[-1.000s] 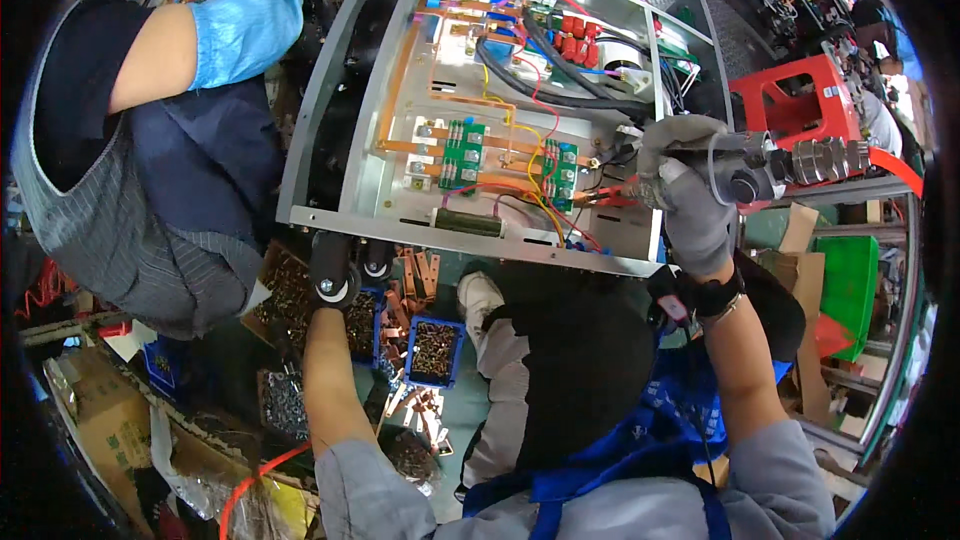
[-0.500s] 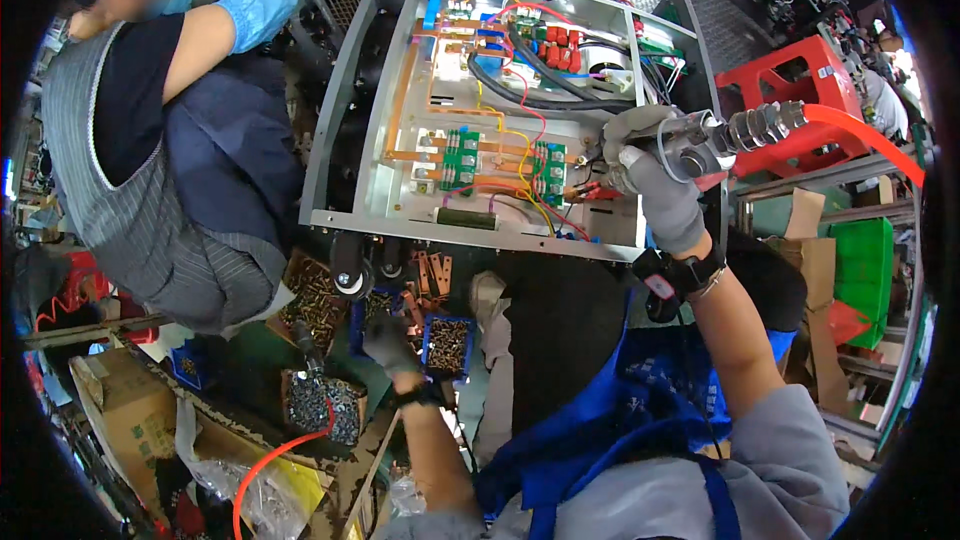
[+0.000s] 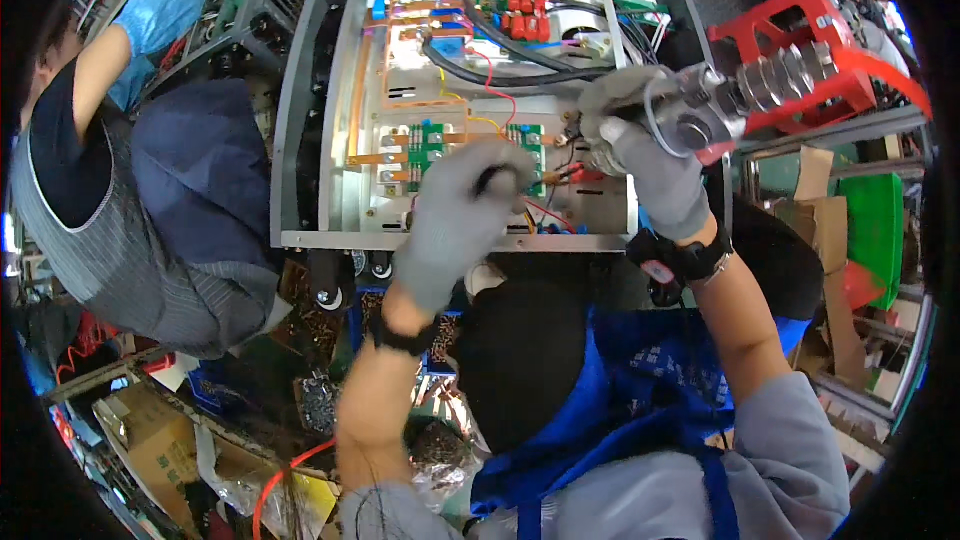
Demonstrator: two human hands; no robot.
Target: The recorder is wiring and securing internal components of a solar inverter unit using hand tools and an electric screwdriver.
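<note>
An open metal cabinet (image 3: 400, 240) lies before me, holding green circuit boards (image 3: 428, 143), copper bars (image 3: 372, 159), black cables (image 3: 560, 74) and red block-shaped parts (image 3: 522, 24). Over its front edge, my left hand (image 3: 452, 225) in a grey glove reaches in with curled fingers. Whatever those fingers pinch is too small and blurred to make out. My right hand (image 3: 665, 175), gloved too, is wrapped round a metal air-powered driver (image 3: 705, 120) at the cabinet's right side. An orange hose (image 3: 893, 90) runs from its back end. Red-sleeved wires (image 3: 580, 172) lie just left of the right hand.
At the left a co-worker (image 3: 90, 260) with a blue glove (image 3: 165, 10) works close to the cabinet. Small-parts boxes, one with silvery fasteners (image 3: 318, 406), sit below. A red stool (image 3: 790, 50) and green bin (image 3: 874, 230) stand right; a cardboard box (image 3: 150, 440) lies lower left.
My left hand has risen from the small-parts boxes to above the cabinet's front part. The right hand still grips the driver. The view has shifted slightly, and the co-worker's gloved arm has moved left.
</note>
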